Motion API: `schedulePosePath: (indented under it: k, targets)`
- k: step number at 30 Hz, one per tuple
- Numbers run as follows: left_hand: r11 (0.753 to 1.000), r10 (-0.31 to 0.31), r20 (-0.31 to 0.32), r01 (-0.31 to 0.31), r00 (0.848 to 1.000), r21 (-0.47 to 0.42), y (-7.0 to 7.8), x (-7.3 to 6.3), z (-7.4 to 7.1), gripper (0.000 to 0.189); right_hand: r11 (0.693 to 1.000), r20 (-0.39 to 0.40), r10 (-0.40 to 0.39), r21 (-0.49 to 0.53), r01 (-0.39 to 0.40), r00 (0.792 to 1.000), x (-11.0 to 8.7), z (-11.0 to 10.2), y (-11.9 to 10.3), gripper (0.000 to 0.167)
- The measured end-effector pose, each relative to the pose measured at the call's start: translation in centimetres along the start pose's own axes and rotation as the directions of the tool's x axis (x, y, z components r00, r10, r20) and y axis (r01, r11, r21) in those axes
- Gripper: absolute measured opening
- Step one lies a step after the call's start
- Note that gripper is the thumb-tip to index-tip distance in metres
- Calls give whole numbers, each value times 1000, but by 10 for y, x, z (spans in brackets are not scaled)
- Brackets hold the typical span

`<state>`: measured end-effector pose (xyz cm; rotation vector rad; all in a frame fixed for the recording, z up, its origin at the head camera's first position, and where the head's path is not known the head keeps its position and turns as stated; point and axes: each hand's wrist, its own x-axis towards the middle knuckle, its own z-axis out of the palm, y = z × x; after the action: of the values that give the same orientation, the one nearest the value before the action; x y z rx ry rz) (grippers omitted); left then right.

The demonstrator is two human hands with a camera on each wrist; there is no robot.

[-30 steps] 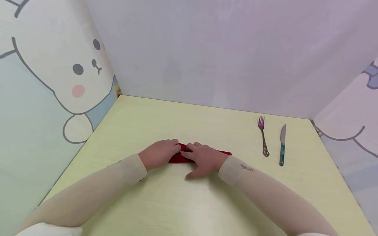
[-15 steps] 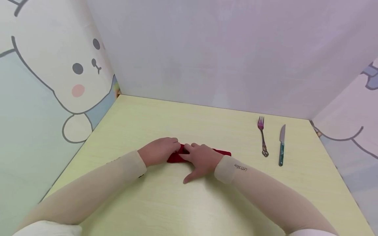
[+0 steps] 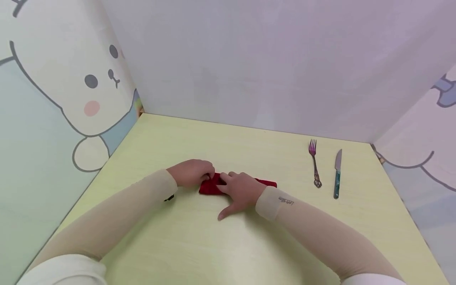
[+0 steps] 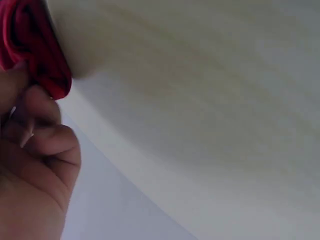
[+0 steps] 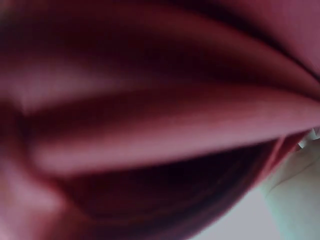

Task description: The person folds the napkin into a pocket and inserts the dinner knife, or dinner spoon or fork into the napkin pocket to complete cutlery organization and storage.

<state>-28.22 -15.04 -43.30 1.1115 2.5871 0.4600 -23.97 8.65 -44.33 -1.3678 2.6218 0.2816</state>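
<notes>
A folded red cloth (image 3: 209,187) lies in a narrow strip across the middle of the table, seen in the head view. At its left end my left hand (image 3: 190,173) pinches the cloth between curled fingers and thumb. The left wrist view shows the layered, rolled end of the red cloth (image 4: 47,50) beside the fingers of my left hand (image 4: 40,165). My right hand (image 3: 243,191) rests on the middle of the cloth with its fingers spread and thumb stretched toward me, hiding part of it. Close, blurred dark red shapes fill most of the right wrist view.
A fork (image 3: 315,163) with an ornate handle lies to the right on the pale table (image 3: 171,241). Beside it is a knife (image 3: 337,174) with a green handle. Light curtains with cartoon prints (image 3: 89,91) enclose the table at the back and sides.
My left hand has risen slightly and turned at the cloth's left end, showing more of the cloth. My right hand has shifted slightly left, thumb spread wider. The fork and knife lie as before.
</notes>
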Motion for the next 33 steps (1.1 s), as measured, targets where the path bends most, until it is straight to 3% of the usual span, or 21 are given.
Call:
schedulePosePath:
  k: [4, 7, 11, 15, 21, 25, 27, 31, 33]
  targets:
    - [995, -20, 66, 27, 998, -97, -5, 4, -5, 18, 1000, -9, 8, -21, -8, 1000, 2, 6, 1, 105]
    - [992, -32, 110, 45, 993, -117, -8, 5, -6, 20, 1000, -18, 3, -18, -3, 1000, 1, 9, 2, 108]
    - [992, -44, 115, 57, 992, -116, -9, 7, -4, 26, 1000, -10, -11, 20, 11, 1000, -8, 7, 2, 110]
    - [983, -95, 97, 109, 991, -145, -8, 9, -1, 28, 996, -35, -31, 78, 34, 999, -20, 10, 5, 111]
    - [986, -166, 30, 167, 986, -5, 0, 11, 6, 11, 995, -52, -32, 89, 37, 998, -37, 17, 5, 117]
    - [982, -140, -28, 142, 990, 121, 3, 10, 10, 8, 998, -58, -5, 61, 8, 998, -53, 16, -1, 111]
    - [963, -79, -50, 89, 996, 255, 5, 9, 13, 8, 998, -68, 9, 56, -6, 998, -63, 18, -4, 106]
    - [855, 67, -88, -12, 994, 518, 15, 1, 16, 15, 996, -93, 49, 85, -41, 994, -81, 23, -3, 100]
    - [826, 99, -96, -28, 990, 563, 25, -7, 17, 22, 992, -99, 82, 108, -72, 992, -88, 27, 0, 100]
